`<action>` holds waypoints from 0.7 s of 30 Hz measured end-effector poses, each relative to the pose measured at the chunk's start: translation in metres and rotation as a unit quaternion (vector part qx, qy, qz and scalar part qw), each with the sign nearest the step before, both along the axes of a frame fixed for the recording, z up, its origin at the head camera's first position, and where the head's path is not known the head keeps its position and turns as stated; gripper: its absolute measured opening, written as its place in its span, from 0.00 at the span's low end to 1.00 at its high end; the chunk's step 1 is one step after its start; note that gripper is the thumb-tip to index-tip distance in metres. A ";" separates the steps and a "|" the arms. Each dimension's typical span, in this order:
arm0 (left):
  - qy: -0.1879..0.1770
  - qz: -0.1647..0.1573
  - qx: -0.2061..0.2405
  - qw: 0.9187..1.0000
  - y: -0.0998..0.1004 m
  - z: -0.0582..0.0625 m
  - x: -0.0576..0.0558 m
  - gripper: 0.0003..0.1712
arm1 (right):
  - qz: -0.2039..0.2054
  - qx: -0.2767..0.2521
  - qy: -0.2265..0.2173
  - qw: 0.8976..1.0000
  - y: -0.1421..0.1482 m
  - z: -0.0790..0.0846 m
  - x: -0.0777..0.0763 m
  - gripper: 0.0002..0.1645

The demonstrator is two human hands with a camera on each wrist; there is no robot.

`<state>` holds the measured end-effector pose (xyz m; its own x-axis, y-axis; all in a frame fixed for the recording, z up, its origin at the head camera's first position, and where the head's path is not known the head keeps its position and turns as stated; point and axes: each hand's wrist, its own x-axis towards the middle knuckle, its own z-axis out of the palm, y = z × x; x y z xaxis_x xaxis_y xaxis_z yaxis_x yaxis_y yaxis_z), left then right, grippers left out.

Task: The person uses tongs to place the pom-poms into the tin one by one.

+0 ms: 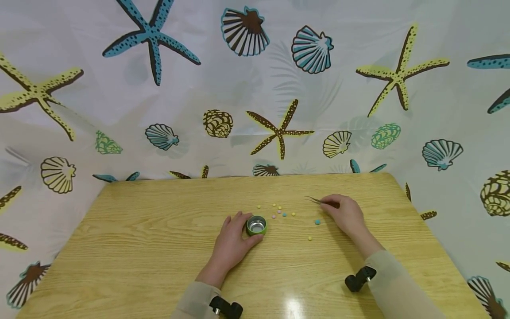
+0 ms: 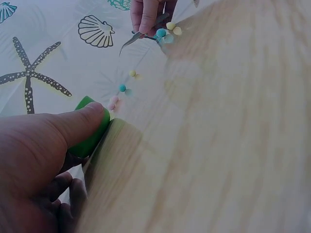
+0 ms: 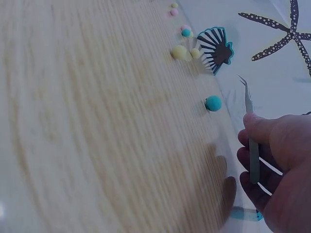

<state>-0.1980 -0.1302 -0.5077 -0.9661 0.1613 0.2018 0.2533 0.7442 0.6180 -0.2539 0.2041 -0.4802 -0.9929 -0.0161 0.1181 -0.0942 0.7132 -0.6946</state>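
My left hand [image 1: 231, 246] grips a small round green cup [image 1: 256, 227] with a shiny metal inside, thumb at its near side and fingers round its far left. In the left wrist view the thumb presses on the green wall [image 2: 93, 136]. The right hand [image 1: 347, 216] pinches metal tweezers [image 3: 250, 104] between thumb and fingers, their thin bent tips pointing left, apart, with nothing seen between them. Small balls lie between the hands: a larger blue ball [image 3: 213, 103] near the tweezers, a yellow ball [image 1: 310, 238] closer to me, and several yellow, pink and blue ones farther back.
The wooden table [image 1: 139, 239] stretches out on both sides of the hands. Behind it and at its sides hangs a white cloth [image 1: 183, 97] printed with starfish and shells. Small black devices [image 1: 360, 278] sit on both wrists.
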 end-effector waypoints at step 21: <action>0.005 -0.002 -0.006 1.000 0.000 -0.001 -0.002 0.39 | 0.016 -0.029 0.009 0.999 0.028 -0.002 0.026 0.12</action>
<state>-0.1997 -0.1303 -0.5089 -0.9633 0.1673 0.2099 0.2625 0.7502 0.6069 -0.2282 0.2317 -0.4819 -0.9895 -0.0411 0.1385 -0.1303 0.6680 -0.7326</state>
